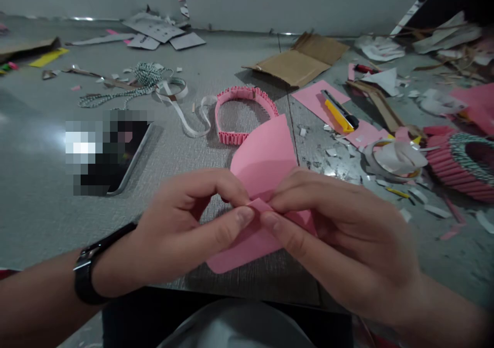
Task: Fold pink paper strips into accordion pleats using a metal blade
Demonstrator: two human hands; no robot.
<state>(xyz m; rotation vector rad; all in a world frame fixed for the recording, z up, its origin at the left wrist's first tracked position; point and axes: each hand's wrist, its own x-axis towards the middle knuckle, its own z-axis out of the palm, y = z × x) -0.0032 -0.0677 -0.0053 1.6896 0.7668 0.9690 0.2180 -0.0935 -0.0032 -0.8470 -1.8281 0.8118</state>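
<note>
A sheet of pink paper is bent and pinched near its middle between both hands, above the front of the table. My left hand grips it between thumb and forefinger; a black band circles that wrist. Close beside it, my right hand pinches the same fold with thumb and fingers. The rear part of the sheet rises and overlaps a pink pleated ring lying behind it. White tape curls away to the ring's left.
A phone lies left, with green-white twine behind it. On the right are a yellow utility knife, a tape roll, a pink basket-like piece and paper scraps. Folded cardboard lies at the back.
</note>
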